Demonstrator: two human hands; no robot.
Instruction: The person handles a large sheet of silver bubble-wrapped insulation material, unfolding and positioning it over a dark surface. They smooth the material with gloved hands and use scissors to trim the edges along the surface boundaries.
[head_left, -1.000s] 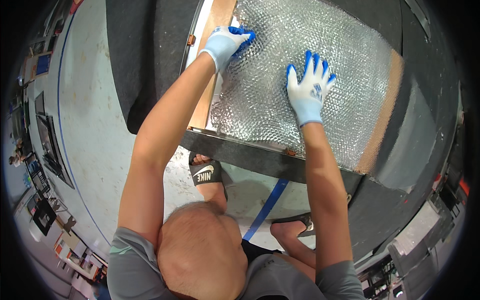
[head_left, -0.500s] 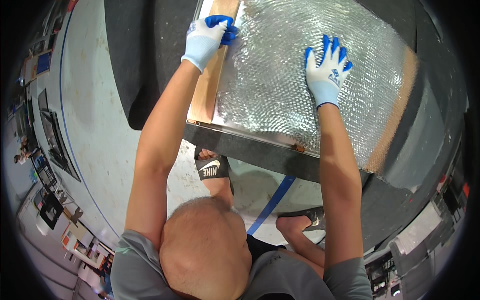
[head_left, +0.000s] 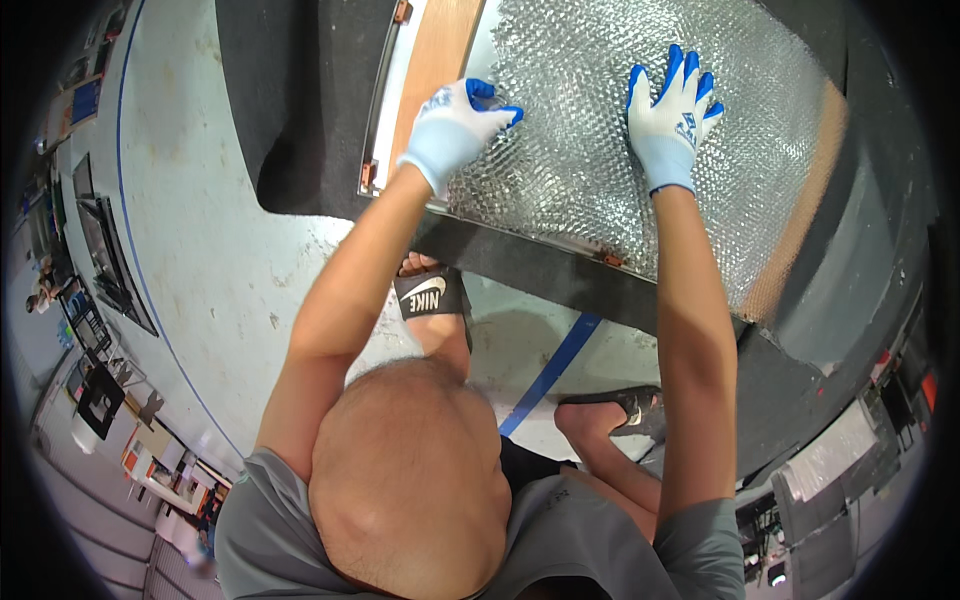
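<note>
A sheet of clear bubble wrap [head_left: 570, 160] lies spread over a framed panel on a dark grey padded table. Near the wrap's left border is my left hand [head_left: 458, 122], in a white knit glove with blue palm and fingertips. Its fingers curl loosely with a gap between the tips, and I see nothing held there. My right hand [head_left: 670, 120], gloved alike, lies flat on the wrap with fingers spread. Left of the wrap runs a light wooden strip [head_left: 438, 50], partly covered by my left hand. Beside it shows the panel's white edge [head_left: 388, 115].
Small orange-brown clips sit on the panel's rim, one at the left corner [head_left: 369, 174] and another along the near side [head_left: 612, 258]. The dark table [head_left: 290, 110] reaches past the panel. Below are my sandalled feet and blue floor tape [head_left: 550, 372].
My left hand has come off the wooden strip's far part, moving nearer and right to the wrap's border. More white panel edge shows. My right hand stays spread on the wrap.
</note>
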